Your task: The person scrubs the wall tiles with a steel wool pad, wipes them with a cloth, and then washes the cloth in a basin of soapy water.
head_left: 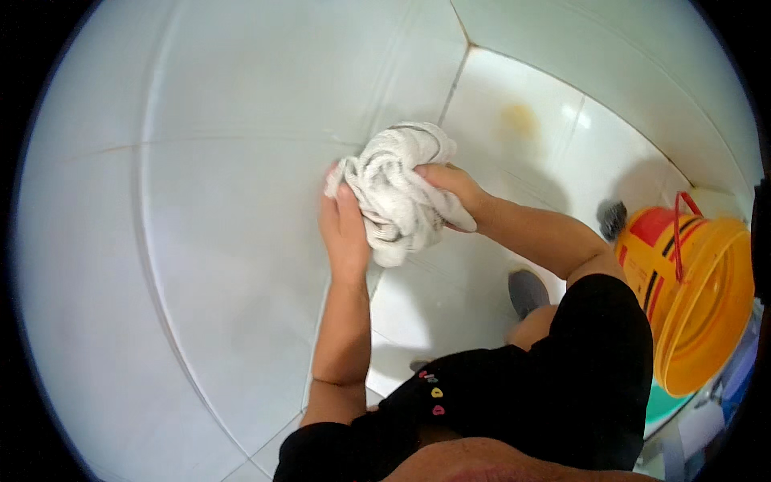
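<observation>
A bunched white cloth (397,189) with grey marks is held between my two hands, in front of the white tiled wall (209,225). My left hand (344,225) grips the cloth's left side, fingers pressed against it. My right hand (450,189) grips the right side, partly hidden under a hanging fold.
A yellow bucket (703,305) with a red handle stands at the right, over a green basin (662,406). A dark scrunched object (612,217) lies beside it. My grey-shod foot (526,291) rests on the white tiled floor (546,120), which has a yellowish stain and meets walls at a corner.
</observation>
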Demonstrator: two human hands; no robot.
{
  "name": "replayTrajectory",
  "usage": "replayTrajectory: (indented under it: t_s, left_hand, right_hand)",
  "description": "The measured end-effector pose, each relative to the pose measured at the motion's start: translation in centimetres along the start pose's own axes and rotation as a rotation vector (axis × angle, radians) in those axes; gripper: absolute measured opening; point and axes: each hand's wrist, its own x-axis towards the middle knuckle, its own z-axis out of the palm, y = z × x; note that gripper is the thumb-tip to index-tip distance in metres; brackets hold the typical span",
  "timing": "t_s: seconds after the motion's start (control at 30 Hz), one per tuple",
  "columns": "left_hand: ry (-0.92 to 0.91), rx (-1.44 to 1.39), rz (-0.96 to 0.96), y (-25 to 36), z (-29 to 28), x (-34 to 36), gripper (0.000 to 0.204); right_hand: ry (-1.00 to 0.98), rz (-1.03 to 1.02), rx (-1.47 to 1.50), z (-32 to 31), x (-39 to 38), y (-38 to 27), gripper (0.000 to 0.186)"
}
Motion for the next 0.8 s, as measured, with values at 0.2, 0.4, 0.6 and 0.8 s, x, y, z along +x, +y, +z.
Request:
replayTrajectory:
  t_s: [0.2, 0.4, 0.6, 0.8]
  left_hand:
    - [0.109, 0.254, 0.316, -2.9, -1.8, -6.3, 0.040]
    - [0.014, 0.542, 0.228, -5.4, -3.5, -10.6, 0.039]
    - [0.205, 0.704, 0.307, -2.2, -8.8, -12.3, 0.033]
    - [0.368, 0.662, 0.346, -0.4, -11.4, -14.5, 0.040]
  right_hand:
    - [0.102, -0.793, -0.595, 7.0, 2.6, -7.9, 0.041]
    - [0.200, -2.000, -1.229, 20.8, 9.3, -6.3, 0.023]
    - [0.047, -2.035, -1.271, 17.7, 16.1, -10.3, 0.014]
    - [0.899, -1.822, -0.852, -0.3, 16.5, -16.5, 0.042]
